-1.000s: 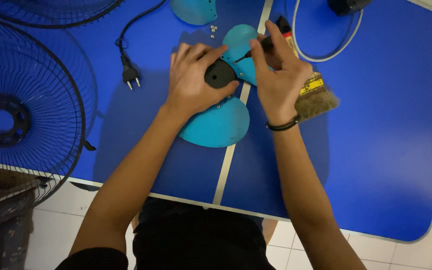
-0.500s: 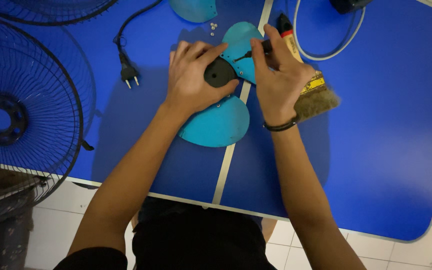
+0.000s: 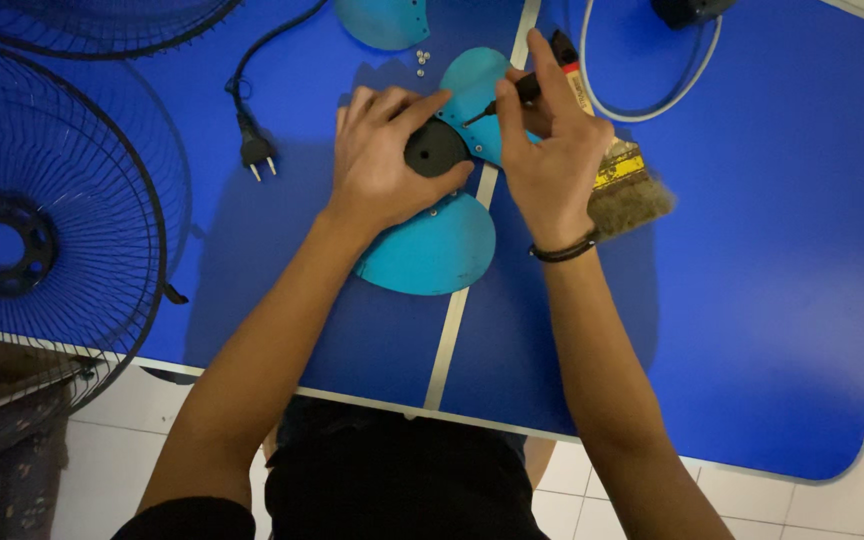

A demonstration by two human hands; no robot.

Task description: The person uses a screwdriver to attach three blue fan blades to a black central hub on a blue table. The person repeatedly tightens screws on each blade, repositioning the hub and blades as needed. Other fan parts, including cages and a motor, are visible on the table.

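My left hand (image 3: 380, 165) presses down on a teal fan blade assembly (image 3: 432, 245), fingers curled around its black hub (image 3: 434, 150). My right hand (image 3: 550, 160) grips a black-handled screwdriver (image 3: 512, 95) with its tip on the upper teal blade (image 3: 474, 85) beside the hub. A paintbrush (image 3: 624, 185) with a wooden handle and worn bristles lies under and just right of my right hand. A few small silver screws (image 3: 420, 62) lie above my left hand.
A wire fan guard (image 3: 47, 215) overhangs the blue table's (image 3: 752, 300) left edge, and another guard (image 3: 92, 20) lies at the top left. A black power plug (image 3: 255, 150), a loose teal blade (image 3: 384, 20) and a white cable loop (image 3: 652, 100) lie further back.
My right hand has shifted the screwdriver slightly on the upper blade. My left hand stays on the hub.
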